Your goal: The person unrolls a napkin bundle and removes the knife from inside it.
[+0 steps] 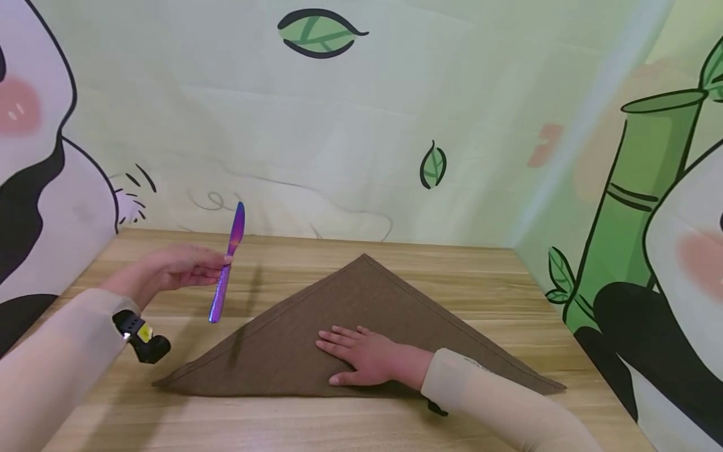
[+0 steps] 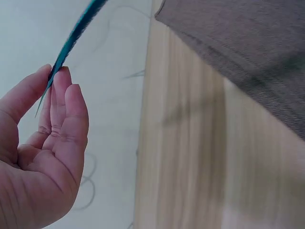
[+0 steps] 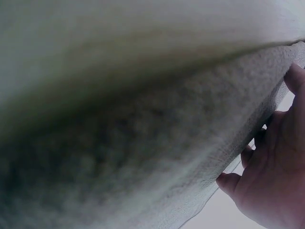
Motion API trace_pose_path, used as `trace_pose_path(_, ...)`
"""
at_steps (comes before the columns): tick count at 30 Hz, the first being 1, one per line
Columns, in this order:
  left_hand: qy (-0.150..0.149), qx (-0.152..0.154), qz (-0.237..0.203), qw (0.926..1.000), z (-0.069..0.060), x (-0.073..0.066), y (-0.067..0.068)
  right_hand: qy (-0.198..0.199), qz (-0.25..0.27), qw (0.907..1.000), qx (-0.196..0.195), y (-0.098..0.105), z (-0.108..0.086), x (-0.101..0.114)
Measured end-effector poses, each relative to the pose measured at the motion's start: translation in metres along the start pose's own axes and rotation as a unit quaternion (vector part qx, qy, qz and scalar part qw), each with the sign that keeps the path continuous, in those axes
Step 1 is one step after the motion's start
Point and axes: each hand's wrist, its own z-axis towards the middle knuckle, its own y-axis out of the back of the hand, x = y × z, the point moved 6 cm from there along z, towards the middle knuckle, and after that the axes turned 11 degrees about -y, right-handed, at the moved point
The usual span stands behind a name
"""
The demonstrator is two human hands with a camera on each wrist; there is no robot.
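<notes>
In the head view, my left hand (image 1: 189, 267) pinches a shiny purple-blue table knife (image 1: 220, 292) near its middle, blade tip upward, above the table's left side. The left wrist view shows the thumb and fingertips of that hand (image 2: 52, 143) closed on the knife (image 2: 76, 36), which looks teal there. A brown cloth napkin (image 1: 294, 339), folded into a triangle with its point away from me, lies on the table. My right hand (image 1: 369, 358) rests on it with fingers spread. In the right wrist view, the napkin (image 3: 190, 124) is close and blurred beside that hand (image 3: 271, 167).
The wooden table (image 1: 480, 267) meets a pale green wall cloth (image 1: 361, 113) along its back edge. That cloth bears printed leaves, pandas and a bamboo stalk (image 1: 638, 194). Black wrist cameras sit on both sleeves, the left camera (image 1: 141, 336) standing out over the table.
</notes>
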Motion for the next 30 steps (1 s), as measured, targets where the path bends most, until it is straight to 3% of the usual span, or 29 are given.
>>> trace_pose_path(5, 0.006, 0.0, 0.012, 0.9999, 0.008, -0.009, 0.006, -0.001, 0.001, 1.0, -0.003, 0.0, -0.001, 0.0)
trace_pose_path(12, 0.014, -0.006, 0.008, 0.9999, 0.017, -0.011, 0.015, 0.003, -0.006, 0.9999, -0.008, 0.0, -0.001, 0.001)
trace_pose_path(23, 0.026, -0.015, -0.027, 0.9992, 0.039, 0.001, 0.024, 0.003, -0.014, 0.9999, -0.007, -0.001, 0.0, -0.002)
trace_pose_path(30, 0.022, -0.007, -0.012, 0.9997, 0.053, 0.009, 0.023, 0.004, -0.012, 0.9999, -0.007, 0.001, -0.002, -0.001)
